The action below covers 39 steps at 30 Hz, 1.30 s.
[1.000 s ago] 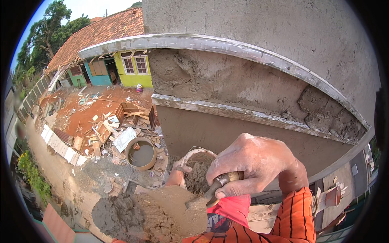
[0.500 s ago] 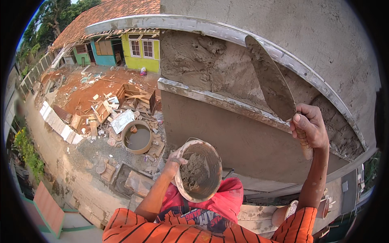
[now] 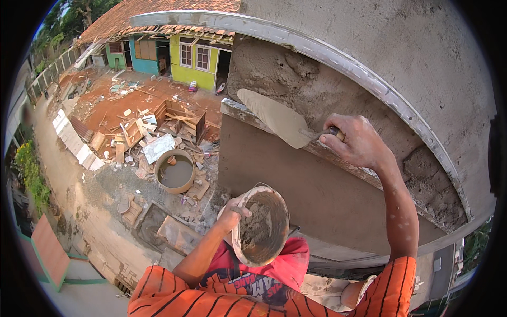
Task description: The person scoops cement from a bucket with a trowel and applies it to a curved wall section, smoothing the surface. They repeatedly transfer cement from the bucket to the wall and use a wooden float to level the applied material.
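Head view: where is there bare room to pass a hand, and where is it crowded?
Open space shows between the trowel and the bucket, before the smooth wall under the lower strip. Below, bare path borders the bushes; broken wood and rubble crowd the tub.

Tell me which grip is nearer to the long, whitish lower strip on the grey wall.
Right. The right grip shows in front of the strip; the left grip is below its left end.

daylit red earth [image 3: 97,110], yellow wall [image 3: 183,75], white-framed windows [image 3: 203,57], turquoise wall [image 3: 144,65], orange tiled roof [image 3: 113,24]
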### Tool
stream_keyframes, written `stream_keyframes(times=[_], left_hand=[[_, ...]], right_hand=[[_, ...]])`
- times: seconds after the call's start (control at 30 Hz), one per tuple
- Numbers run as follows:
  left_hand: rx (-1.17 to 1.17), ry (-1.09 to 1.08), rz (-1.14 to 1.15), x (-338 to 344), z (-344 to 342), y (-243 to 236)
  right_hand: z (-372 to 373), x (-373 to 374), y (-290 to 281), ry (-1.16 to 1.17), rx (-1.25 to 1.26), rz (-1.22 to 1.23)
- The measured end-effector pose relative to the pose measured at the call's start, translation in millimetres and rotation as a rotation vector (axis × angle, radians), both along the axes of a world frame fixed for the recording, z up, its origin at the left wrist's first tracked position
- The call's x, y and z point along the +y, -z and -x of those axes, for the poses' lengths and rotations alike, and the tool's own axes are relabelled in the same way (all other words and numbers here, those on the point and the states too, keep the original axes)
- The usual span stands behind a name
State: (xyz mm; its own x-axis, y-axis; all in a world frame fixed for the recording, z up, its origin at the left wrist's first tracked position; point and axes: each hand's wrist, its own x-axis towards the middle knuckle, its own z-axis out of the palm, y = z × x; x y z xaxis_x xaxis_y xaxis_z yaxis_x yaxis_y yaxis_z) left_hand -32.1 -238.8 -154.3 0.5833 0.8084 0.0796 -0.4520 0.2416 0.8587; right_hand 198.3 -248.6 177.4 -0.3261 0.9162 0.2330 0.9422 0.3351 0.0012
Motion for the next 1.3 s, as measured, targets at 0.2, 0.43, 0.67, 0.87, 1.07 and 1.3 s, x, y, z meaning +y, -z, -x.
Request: stream_keyframes(times=[0.2, 0.43, 0.67, 0.87, 1.07, 1.3], left_hand=[[0.044, 0.022, -0.027, 1.1, 2.8, 3.8], [0.016, 0.038, -0.02, 2.6, -3.0, 7.3], [0.065, 0.016, -0.103, 4.7, -6.2, 5.4], [0.06, -0.011, -0.092, 2.7, -1.5, 2.4], [0.073, -0.019, -0.131, 6.3, 0.2, 4.3], [0.075, 0.024, -0.051, 6.5, 7.1, -5.7]], right_hand=[[9.1, 16.6, -8.1, 0.061, 0.042, 0.004], [-23.1, 0.8, -22.2, 0.103, 0.09, -0.155], [-38.3, -16.0, -20.9, 0.213, 0.197, -0.22], [-33.1, -51.9, -12.5, 0.413, 0.118, -0.333], [-40.0, -97.0, -6.6, 0.436, -0.056, -0.428], [-2.5, -126.1, -8.3, -0.127, 0.373, 0.191]])
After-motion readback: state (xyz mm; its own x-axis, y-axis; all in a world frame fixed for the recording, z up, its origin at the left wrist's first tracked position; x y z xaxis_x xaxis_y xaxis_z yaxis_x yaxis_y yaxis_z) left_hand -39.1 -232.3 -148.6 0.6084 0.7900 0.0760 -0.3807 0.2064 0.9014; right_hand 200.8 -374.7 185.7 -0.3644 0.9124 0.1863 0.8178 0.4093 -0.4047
